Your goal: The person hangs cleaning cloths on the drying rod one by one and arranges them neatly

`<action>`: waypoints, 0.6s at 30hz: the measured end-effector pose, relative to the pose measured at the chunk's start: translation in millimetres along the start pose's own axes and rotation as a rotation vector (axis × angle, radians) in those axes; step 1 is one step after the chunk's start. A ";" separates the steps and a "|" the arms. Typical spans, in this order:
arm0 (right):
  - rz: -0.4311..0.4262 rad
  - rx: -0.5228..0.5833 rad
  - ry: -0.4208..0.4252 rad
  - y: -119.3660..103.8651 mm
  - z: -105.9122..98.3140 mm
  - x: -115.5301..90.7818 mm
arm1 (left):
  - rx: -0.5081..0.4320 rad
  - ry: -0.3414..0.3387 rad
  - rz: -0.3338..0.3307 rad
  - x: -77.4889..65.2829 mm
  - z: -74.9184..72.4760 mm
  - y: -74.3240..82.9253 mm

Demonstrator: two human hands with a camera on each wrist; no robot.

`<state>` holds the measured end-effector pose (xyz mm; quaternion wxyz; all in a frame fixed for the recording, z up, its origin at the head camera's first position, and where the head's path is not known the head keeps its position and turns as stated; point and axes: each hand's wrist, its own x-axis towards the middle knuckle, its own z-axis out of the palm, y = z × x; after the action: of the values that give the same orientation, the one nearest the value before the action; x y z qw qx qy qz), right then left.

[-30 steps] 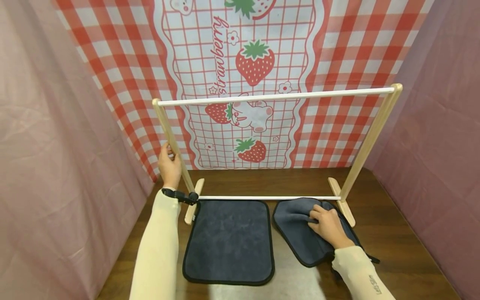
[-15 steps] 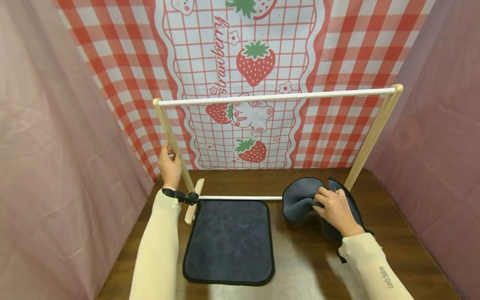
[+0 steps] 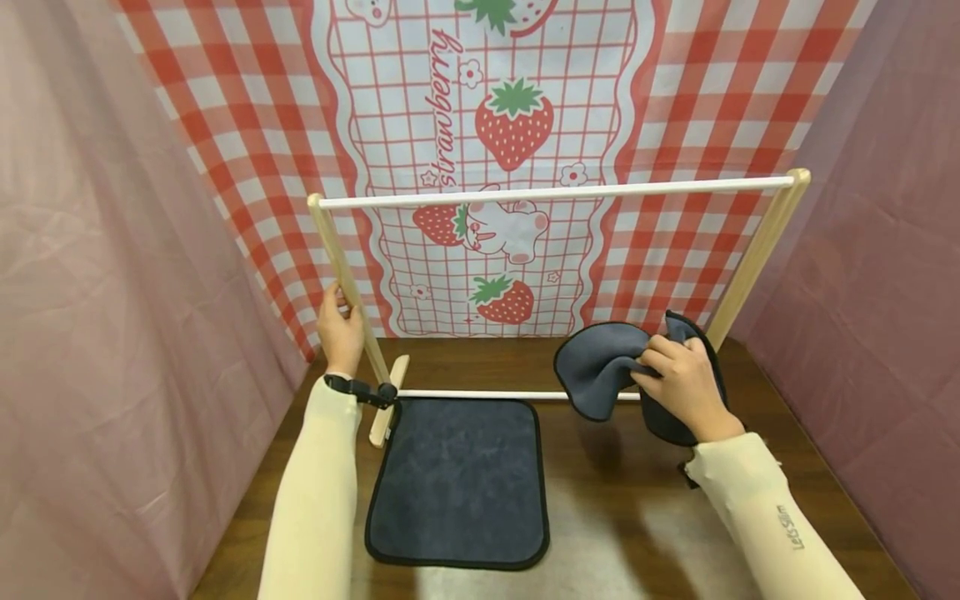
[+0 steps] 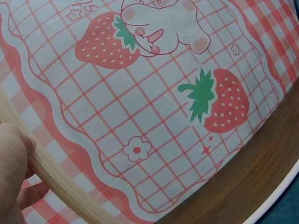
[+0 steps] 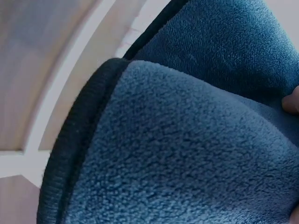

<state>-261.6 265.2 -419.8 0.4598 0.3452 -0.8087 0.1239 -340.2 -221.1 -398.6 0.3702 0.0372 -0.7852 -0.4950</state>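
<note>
A wooden rack (image 3: 558, 193) with white crossbars stands on the table. Fingers and thumb of my left hand (image 3: 341, 333) hold its left post (image 3: 330, 242); the left wrist view shows this hand (image 4: 14, 172) at the pale wood. My right hand (image 3: 686, 387) pinches a dark grey-blue cloth (image 3: 600, 358) with black edging near its middle, so its sides droop in folds. The cloth is lifted in front of the rack's lower right, hiding the right foot. Its plush surface (image 5: 177, 149) fills much of the right wrist view, with fingertips at the right edge.
A second dark cloth (image 3: 457, 483) lies flat on the brown table (image 3: 600, 517), in front of the lower white bar (image 3: 480, 395). A strawberry-print checked cloth (image 3: 517, 125) hangs behind the rack. Pink curtains (image 3: 112, 292) flank both sides.
My right hand has raised the crumpled cloth off the table, up and slightly to the right, toward the rack's right post. The left hand stays at the left post.
</note>
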 end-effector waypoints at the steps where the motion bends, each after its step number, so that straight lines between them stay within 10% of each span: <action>1: -0.002 0.008 0.010 1.3 -1.5 4.5 | 0.001 -0.001 0.000 0.2 0.0 0.1; 18: 0.035 0.094 0.191 8.7 -34.5 73.0 | -0.006 0.009 0.021 -0.8 -0.6 1.1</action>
<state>-269.5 256.9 -339.4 0.5160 0.3388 -0.7603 0.2022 -338.9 -220.6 -398.0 0.3793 0.0300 -0.7822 -0.4933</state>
